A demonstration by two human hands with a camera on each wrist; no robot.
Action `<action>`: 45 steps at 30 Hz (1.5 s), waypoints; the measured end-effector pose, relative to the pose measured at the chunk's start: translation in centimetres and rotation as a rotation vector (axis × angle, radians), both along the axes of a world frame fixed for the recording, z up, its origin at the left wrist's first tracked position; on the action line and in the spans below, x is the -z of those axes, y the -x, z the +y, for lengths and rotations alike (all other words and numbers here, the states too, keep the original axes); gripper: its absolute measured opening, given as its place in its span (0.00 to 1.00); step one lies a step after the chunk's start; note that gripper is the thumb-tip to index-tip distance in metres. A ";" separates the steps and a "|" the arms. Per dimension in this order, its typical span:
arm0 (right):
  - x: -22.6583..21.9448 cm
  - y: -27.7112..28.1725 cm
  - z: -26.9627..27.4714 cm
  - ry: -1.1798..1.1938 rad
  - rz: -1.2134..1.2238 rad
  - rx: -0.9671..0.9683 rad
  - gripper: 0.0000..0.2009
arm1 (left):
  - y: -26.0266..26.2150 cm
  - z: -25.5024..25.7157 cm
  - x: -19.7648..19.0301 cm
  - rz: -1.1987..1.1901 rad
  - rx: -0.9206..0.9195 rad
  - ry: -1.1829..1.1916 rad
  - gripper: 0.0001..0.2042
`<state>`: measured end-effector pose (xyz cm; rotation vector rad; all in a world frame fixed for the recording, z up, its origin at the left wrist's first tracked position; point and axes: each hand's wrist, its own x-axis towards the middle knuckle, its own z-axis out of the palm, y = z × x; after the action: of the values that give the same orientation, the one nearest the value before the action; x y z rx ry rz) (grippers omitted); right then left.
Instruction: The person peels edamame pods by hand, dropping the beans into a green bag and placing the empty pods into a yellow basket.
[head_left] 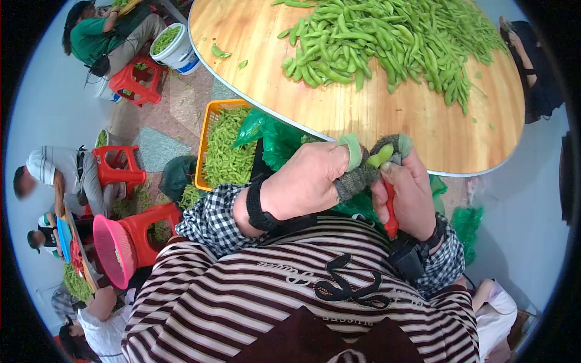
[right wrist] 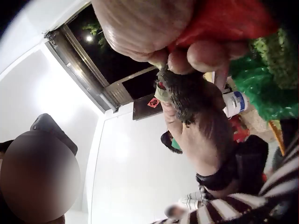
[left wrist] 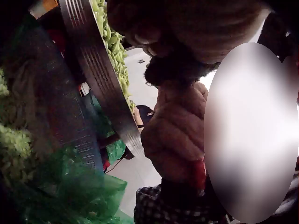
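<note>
A green pod [head_left: 380,156] lies between the two hands, above the table's near edge. My left hand [head_left: 302,181], with grey knitted covers on its fingers and a pale green band on the thumb, holds the pod's left end with curled fingers. My right hand [head_left: 413,192] curls round a red object [head_left: 391,212], its thumb against the pod; what the object's upper end looks like is hidden. In the right wrist view the red object [right wrist: 224,21] shows large beside the right fingers, with the left hand [right wrist: 205,133] beyond. The left wrist view is dark; the right hand [left wrist: 175,126] shows there.
A pile of green pods [head_left: 387,42] covers the far part of the wooden table [head_left: 260,72]. An orange crate of pods [head_left: 209,124] and green plastic bags [head_left: 275,145] are left of it. Further left are red stools [head_left: 136,81], a pink basket [head_left: 112,251], a white bucket [head_left: 181,57] and several people.
</note>
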<state>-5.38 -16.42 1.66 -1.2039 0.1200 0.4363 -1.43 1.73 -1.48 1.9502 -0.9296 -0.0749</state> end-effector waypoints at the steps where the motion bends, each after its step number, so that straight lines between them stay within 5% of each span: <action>1: 0.0 0.0 0.1 -0.004 0.001 -0.002 0.06 | 0.1 -0.3 -0.1 0.045 0.033 0.118 0.08; 3: -0.1 -0.2 0.4 -0.010 0.043 -0.014 0.05 | 0.7 -0.4 -0.3 0.093 0.063 0.233 0.08; 5: -0.2 -0.2 0.7 -0.030 0.102 -0.019 0.05 | 1.5 -0.4 -0.4 0.680 -0.122 0.340 0.07; 6: -0.2 -0.3 0.9 -0.047 0.157 -0.020 0.05 | 1.2 0.3 -0.3 1.091 -0.045 0.465 0.07; 10: 1.6 -0.5 0.4 0.188 0.124 -0.152 0.07 | 1.4 1.1 0.1 0.955 -0.087 0.273 0.06; 11: 2.9 -0.4 0.5 0.493 -0.303 -0.032 0.09 | 1.4 1.0 0.8 0.959 -0.089 0.272 0.06; 12: 3.2 -0.3 0.8 0.787 -0.734 0.096 0.11 | 1.4 0.7 1.5 0.697 -0.055 0.288 0.06; 13: 2.9 -0.2 0.6 0.788 -0.729 0.096 0.11 | 1.5 0.6 2.0 0.434 -0.020 0.300 0.07; 20: 2.2 -1.2 -1.0 0.886 -0.817 -0.380 0.12 | 0.9 2.4 2.1 0.507 0.210 0.148 0.06; 26: 2.3 0.0 -1.0 1.105 -0.655 -0.267 0.08 | 0.9 3.4 1.1 0.747 0.214 0.103 0.08; 30: 2.4 0.7 -1.5 1.070 -0.699 -0.183 0.08 | 0.9 3.3 1.7 0.638 0.215 0.045 0.08; 32: 1.5 0.3 -1.2 0.811 -0.561 -0.244 0.09 | 0.8 2.8 1.7 0.484 0.259 -0.092 0.08; 35: 2.1 0.0 -1.2 0.713 -0.309 -0.340 0.11 | 1.2 1.4 2.0 0.405 0.163 0.032 0.09; 39: 2.8 1.2 0.0 0.838 -0.713 -0.209 0.11 | 1.5 0.5 2.8 0.394 0.132 0.140 0.09; 45: 2.2 1.6 -0.1 0.939 -0.764 -0.230 0.08 | 1.6 -0.2 3.9 0.504 0.104 0.265 0.11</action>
<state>-6.96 -16.52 -0.51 -2.2452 -0.5350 0.0669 -2.99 1.48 -5.39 1.5334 -0.6630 -0.4587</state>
